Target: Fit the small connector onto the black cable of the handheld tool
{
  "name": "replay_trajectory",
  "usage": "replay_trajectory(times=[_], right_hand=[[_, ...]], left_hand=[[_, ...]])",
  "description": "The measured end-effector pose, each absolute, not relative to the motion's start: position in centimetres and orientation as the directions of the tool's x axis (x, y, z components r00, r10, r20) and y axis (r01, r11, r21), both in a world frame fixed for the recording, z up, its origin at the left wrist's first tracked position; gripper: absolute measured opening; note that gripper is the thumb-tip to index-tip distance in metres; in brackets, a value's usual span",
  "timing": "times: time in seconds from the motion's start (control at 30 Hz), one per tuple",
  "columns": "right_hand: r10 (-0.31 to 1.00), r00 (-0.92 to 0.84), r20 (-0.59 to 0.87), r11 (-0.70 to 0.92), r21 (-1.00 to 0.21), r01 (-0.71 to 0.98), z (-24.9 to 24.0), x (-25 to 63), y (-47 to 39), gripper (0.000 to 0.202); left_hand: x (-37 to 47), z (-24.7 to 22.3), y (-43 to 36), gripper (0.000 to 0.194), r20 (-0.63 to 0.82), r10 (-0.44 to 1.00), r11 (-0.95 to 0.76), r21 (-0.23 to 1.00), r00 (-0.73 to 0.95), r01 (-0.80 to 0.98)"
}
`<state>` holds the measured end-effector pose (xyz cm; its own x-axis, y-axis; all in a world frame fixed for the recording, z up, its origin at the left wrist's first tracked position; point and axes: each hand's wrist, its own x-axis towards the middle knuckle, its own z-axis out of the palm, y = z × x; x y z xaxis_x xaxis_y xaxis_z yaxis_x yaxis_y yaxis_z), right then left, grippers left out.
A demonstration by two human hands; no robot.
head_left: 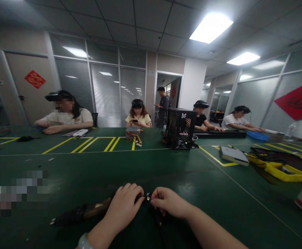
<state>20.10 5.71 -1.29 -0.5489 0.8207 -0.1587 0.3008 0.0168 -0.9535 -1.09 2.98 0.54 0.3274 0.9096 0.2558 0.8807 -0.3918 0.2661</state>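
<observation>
Between my two hands, low in the middle of the head view, is a small dark piece with a shiny gold-and-white spot (pixel 148 198). My left hand (pixel 126 200) curls over its left side, thumb and fingertips closed on it. From the right, my right hand (pixel 168 202) pinches its other edge. A long dark object with a brownish middle and a metal tip (pixel 82 212) lies on the table left of my left hand; its right end is hidden behind that hand. Under my right hand something dark with a small light tip (pixel 160 223) shows dimly.
The green table (pixel 101 169) carries yellow tape lines. Farther off stand an open black computer case (pixel 181 129) and a grey box with wires (pixel 133 132). Rightward are a flat silver box (pixel 234 155) and a yellow tray (pixel 287 172). Several people are across the table.
</observation>
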Motion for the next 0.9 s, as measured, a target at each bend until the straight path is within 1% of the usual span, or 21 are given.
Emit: replay_trajectory(times=[0.13,0.27,0.37,0.47,0.63,0.8,0.9], right_hand=[[0.79,-0.592,-0.161,0.029,-0.954,0.299,-1.1,20.5,5.7,0.019],[0.8,-0.578,-0.159,0.052,-0.942,0.331,-1.4,20.4,5.6,0.021],[0.822,-0.562,-0.094,0.14,-0.923,0.357,-1.2,20.2,5.2,0.018],[0.831,-0.555,-0.022,0.224,-0.901,0.371,-0.7,20.0,4.7,0.014],[0.832,-0.554,-0.031,0.241,-0.878,0.412,-0.1,19.8,4.4,0.011],[0.84,-0.543,-0.014,0.267,-0.86,0.435,-0.3,19.8,4.5,0.012],[0.852,-0.522,0.038,0.326,-0.819,0.472,-0.5,19.9,4.6,0.012]], left_hand=[[-1.3,1.2,2.9,0.016,0.211,0.904,-0.42,0.264,0.373,0.868],[-2.1,1.7,3.5,0.035,0.17,0.93,-0.365,0.305,0.327,0.88],[-2.7,1.9,3.8,0.046,0.13,0.949,-0.314,0.286,0.288,0.905],[-3.0,2.0,3.7,0.043,0.132,0.94,-0.34,0.274,0.315,0.9],[-3.0,1.9,3.2,0.032,0.148,0.903,-0.43,0.257,0.404,0.866],[-2.7,1.5,3.2,0.027,0.159,0.91,-0.412,0.248,0.383,0.877],[-2.4,1.3,3.1,0.027,0.179,0.909,-0.413,0.255,0.377,0.874]])
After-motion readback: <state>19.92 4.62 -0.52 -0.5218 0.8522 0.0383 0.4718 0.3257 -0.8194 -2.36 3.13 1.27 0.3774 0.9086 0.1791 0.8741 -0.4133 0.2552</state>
